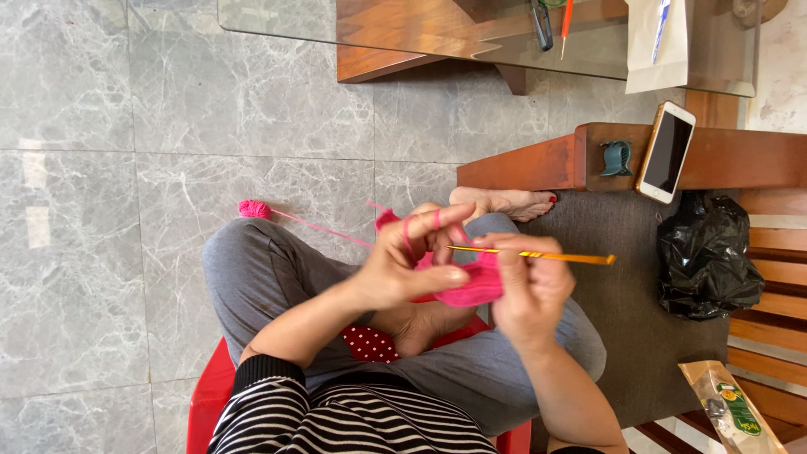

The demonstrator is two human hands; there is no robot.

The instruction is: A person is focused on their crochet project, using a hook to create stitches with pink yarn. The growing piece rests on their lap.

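My left hand pinches a small pink crocheted piece, with pink yarn looped over its raised fingers. My right hand grips a yellow crochet hook whose tip goes into the piece. A pink strand runs from my left hand across my grey-trousered knee to a small pink yarn ball lying on the grey marble floor. Both hands meet above my crossed legs.
I sit on a red plastic stool. A wooden chair with a dark cushion holds a black plastic bag and a snack packet. A smartphone lies on its armrest. A glass-topped table stands beyond.
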